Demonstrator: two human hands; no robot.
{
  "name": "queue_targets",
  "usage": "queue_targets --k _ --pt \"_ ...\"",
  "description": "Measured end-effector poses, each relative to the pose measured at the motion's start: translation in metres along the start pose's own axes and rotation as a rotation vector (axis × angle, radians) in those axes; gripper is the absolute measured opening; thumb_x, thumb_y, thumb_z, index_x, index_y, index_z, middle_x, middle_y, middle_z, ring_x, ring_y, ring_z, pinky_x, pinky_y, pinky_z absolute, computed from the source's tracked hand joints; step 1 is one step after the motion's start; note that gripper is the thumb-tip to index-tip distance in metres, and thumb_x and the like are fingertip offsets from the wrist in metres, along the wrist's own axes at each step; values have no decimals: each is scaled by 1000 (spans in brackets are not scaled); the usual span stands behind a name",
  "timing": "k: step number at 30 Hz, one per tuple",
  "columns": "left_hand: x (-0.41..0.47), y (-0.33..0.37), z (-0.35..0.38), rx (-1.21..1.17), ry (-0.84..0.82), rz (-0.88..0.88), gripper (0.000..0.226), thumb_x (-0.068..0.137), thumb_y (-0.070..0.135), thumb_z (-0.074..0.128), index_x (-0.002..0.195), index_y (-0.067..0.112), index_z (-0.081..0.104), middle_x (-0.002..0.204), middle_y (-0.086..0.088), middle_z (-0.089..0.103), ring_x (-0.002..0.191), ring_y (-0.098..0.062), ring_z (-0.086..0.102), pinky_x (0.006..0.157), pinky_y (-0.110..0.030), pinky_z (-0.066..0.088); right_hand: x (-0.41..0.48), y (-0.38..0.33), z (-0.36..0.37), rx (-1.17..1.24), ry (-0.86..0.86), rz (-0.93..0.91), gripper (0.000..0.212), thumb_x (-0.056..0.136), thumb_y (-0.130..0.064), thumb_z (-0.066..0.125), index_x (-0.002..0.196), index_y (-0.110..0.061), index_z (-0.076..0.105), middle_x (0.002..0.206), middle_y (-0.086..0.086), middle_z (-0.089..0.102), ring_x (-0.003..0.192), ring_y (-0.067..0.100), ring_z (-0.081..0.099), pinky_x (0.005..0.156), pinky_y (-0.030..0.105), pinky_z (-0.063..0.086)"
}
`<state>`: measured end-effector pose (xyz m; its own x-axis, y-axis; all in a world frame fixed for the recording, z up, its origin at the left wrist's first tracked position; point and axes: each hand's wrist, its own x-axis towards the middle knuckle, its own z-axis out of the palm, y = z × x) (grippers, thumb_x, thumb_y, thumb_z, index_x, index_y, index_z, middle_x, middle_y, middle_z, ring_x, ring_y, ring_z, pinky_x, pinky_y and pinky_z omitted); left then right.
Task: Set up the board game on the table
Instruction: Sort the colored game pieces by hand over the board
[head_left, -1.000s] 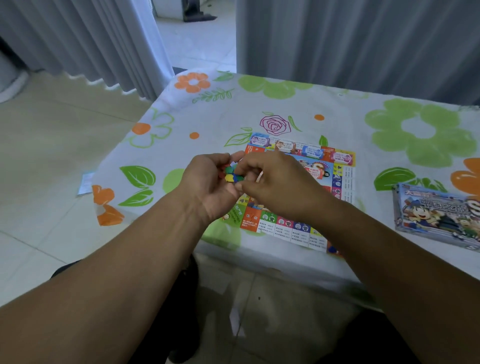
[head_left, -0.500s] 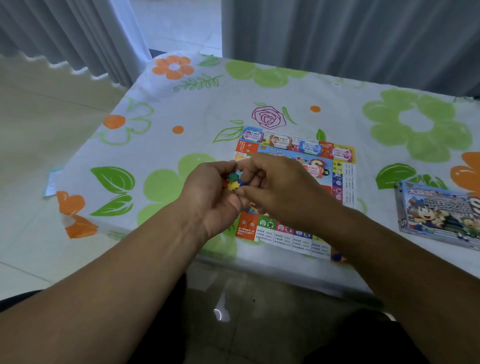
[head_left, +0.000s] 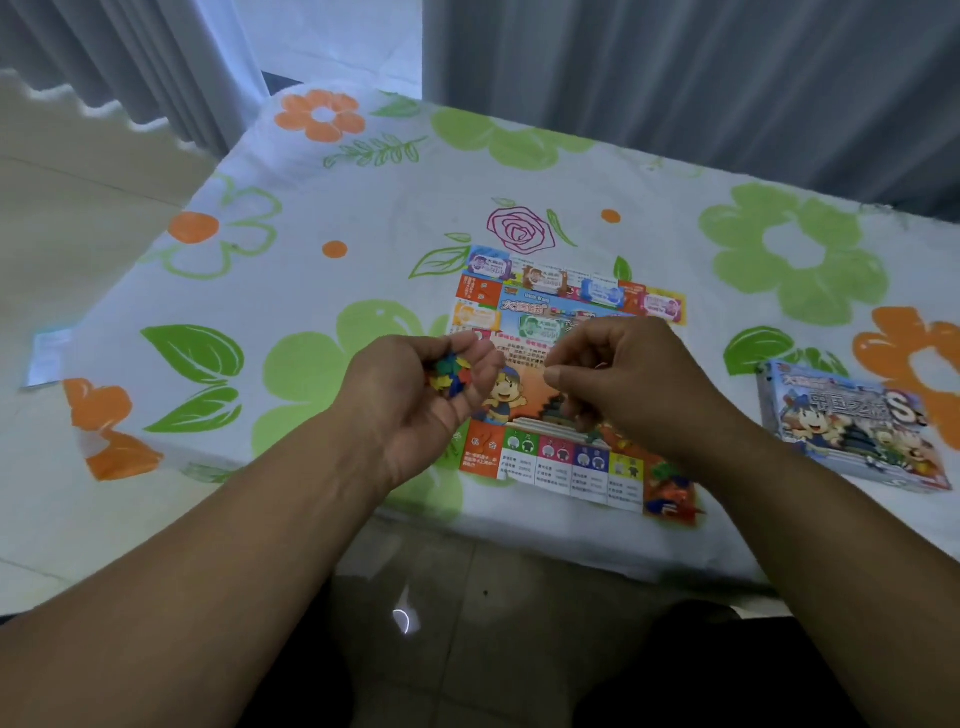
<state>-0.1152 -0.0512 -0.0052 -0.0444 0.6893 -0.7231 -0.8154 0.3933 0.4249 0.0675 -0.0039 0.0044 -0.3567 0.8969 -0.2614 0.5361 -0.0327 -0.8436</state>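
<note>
Game board (head_left: 545, 312) lies on tablecloth (head_left: 311, 234); left hand (head_left: 410, 400) clutches coloured pieces (head_left: 449, 371); right hand (head_left: 639, 384) curled, cannot tell if holding.

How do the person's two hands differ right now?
The left hand cups a bunch of small coloured pieces. The right hand shows none, and whether its thumb and forefinger pinch anything cannot be told. The left hand is at the left edge of the game board, while the right hand is over its middle. Both hands have curled fingers and are close together but apart.
</note>
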Motion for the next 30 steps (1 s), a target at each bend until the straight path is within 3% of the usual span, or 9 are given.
queue_targets --k 4,11,23,30 --pt "2 4 -6 48 27 12 23 100 2 43 103 -9 64 83 -20 74 72 -30 74 72 -34 63 18 20 5 -117 -65 70 6 92 -8 70 87 -12 70 73 6 69 59 13 69 55 27 55" --pt "16 9 3 87 28 43 28 101 0 38 108 -10 63 97 -23 75 88 -33 75 74 -36 63 66 41 8 -475 -124 -12 8 95 -15 65 91 -19 71 89 -9 64 81 9 61 67 28 44" --pt "25 7 4 171 -1 -13 29 93 -5 40 107 -10 65 112 -26 71 104 -35 71 82 -39 61 81 46 19 -642 -154 -56 11 93 -12 65 91 -16 75 90 -1 71 84 17 66 79 41 58" --pt "25 4 5 205 -11 -11 27 92 -13 43 108 -12 64 116 -28 69 106 -36 71 83 -38 61 78 43 14 -659 -92 -94 6 94 -14 65 92 -15 71 93 -2 64 86 17 62 73 33 51"
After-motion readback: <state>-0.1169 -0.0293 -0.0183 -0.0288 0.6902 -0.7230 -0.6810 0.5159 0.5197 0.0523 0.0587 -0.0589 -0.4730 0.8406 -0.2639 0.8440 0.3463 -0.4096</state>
